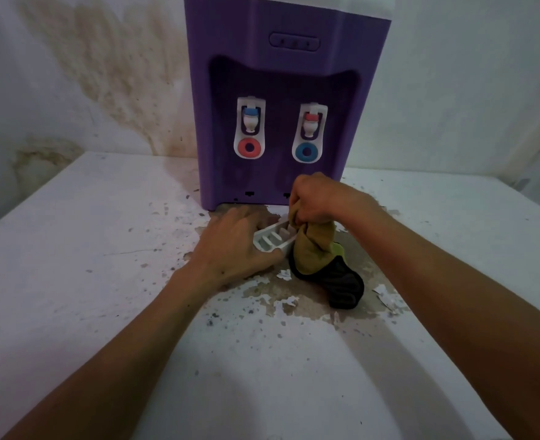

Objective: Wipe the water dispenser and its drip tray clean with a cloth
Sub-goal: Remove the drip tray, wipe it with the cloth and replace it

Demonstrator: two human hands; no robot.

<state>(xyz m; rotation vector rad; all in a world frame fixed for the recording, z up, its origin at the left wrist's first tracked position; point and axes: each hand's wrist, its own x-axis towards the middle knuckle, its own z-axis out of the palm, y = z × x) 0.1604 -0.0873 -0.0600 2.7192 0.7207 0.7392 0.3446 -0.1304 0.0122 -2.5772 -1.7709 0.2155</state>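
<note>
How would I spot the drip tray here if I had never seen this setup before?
Find the purple water dispenser standing against the stained wall, then look just below its front on the peeling white table. The drip tray is the small white slotted plastic piece there, held by the left hand. Unlike the yellow-and-black cloth that the right hand grips beside it, it is rigid and ribbed.

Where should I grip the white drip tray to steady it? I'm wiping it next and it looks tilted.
Probably by its left end and long near edge, coming from the left, as the left hand does now. The drip tray is narrow and slotted, lying slanted in front of the dispenser, and the right hand with the cloth covers its right end, so only the left end is free.
</note>
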